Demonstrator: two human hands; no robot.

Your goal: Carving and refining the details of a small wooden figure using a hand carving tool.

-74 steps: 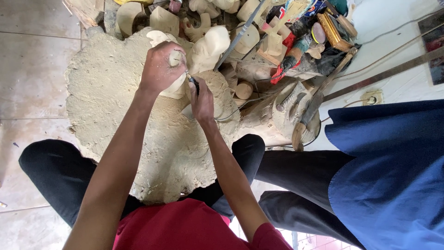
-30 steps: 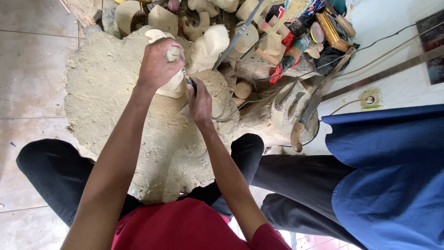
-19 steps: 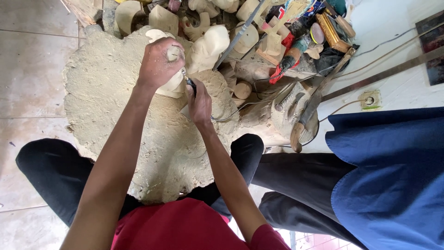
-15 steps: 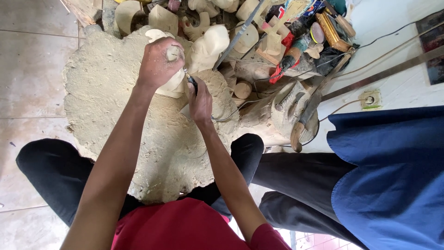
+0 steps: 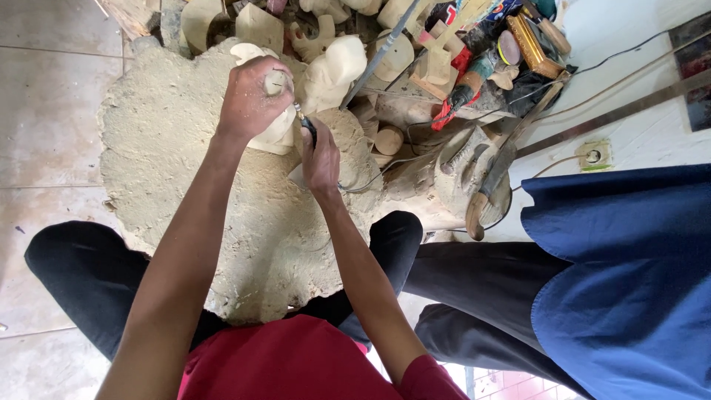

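Pale wood carving (image 5: 275, 132) in left hand (image 5: 250, 100)

Sawdust heap (image 5: 185, 185), pale, spread over tiled floor (image 5: 44, 111). Unfinished pale wood carvings (image 5: 337, 63), several, clustered at top. Tool pile (image 5: 496, 44), mixed colours, top right. Wall socket (image 5: 592, 155) with cable. 1 seated person nearby: blue garment (image 5: 629, 281), dark trousers (image 5: 474, 296).

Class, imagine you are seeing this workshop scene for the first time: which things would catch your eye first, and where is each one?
In the middle, the left hand grips a pale wooden carving while the right hand holds a thin tool against it. Both are above a wide mound of sawdust on the floor. Top right lies a heap of wooden pieces and tools; at right sits a person in a blue garment.
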